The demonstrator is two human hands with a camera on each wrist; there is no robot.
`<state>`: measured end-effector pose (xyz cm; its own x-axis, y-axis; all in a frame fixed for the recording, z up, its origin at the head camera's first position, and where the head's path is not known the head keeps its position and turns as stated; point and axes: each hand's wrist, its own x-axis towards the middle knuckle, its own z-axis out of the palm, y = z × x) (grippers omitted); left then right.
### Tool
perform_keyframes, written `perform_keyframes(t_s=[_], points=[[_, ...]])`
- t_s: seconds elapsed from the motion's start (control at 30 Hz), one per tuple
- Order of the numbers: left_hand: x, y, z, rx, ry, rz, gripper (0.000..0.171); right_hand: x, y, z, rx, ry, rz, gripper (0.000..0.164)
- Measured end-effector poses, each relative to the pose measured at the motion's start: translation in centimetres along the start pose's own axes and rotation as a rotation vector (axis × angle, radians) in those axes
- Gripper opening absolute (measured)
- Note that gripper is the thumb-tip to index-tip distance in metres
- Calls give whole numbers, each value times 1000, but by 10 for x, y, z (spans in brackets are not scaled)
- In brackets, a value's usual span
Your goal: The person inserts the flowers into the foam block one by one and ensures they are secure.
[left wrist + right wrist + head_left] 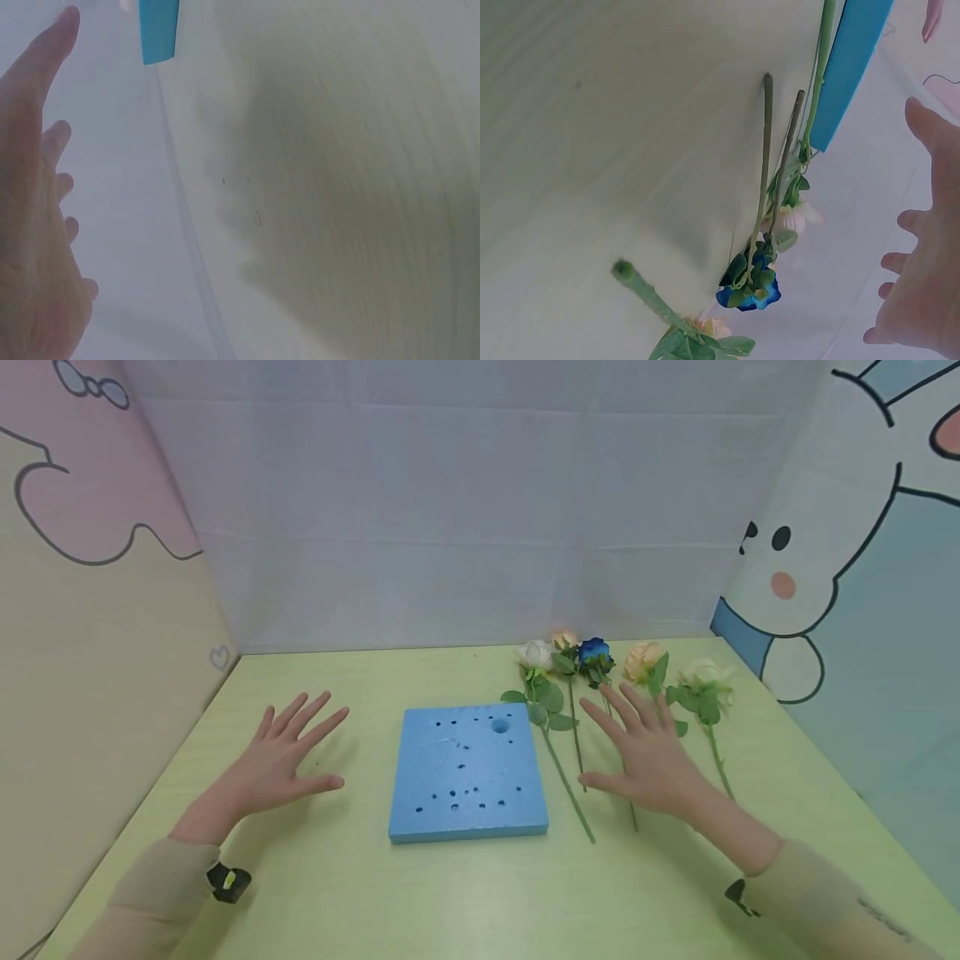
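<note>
Fingers spread, my left hand [277, 768] hovers over the table left of a blue foam block [468, 777] and holds nothing. The block lies flat, its top dotted with several small holes and one larger round hole. On its other side my right hand [648, 756] hovers with spread fingers above artificial flower stems, also holding nothing. Around it lie a white rose [537, 655], a small peach rose [564, 638], a blue rose [595, 653], a larger peach rose [643, 662] and a cream rose [707, 675]. The right hand covers part of the stems in the head view.
The pale green table [315, 893] meets a white cloth backdrop [465, 527] at its far edge. Side panels with cartoon drawings stand left and right. A dark band [228, 882] sits at the left wrist.
</note>
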<state>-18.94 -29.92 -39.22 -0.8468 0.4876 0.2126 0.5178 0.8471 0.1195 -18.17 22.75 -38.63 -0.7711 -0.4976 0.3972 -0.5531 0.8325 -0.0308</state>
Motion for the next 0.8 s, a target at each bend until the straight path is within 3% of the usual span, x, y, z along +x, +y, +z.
perform_keyframes(t_s=[0.43, 0.8], points=[[0, 15, 14, -54, -32, -14, 93, 2, -17, 14, 24, -94, 54, 97], [1, 31, 21, -171, -93, -85, 93, 0, -25, 22, 134, -163, 92, 98]])
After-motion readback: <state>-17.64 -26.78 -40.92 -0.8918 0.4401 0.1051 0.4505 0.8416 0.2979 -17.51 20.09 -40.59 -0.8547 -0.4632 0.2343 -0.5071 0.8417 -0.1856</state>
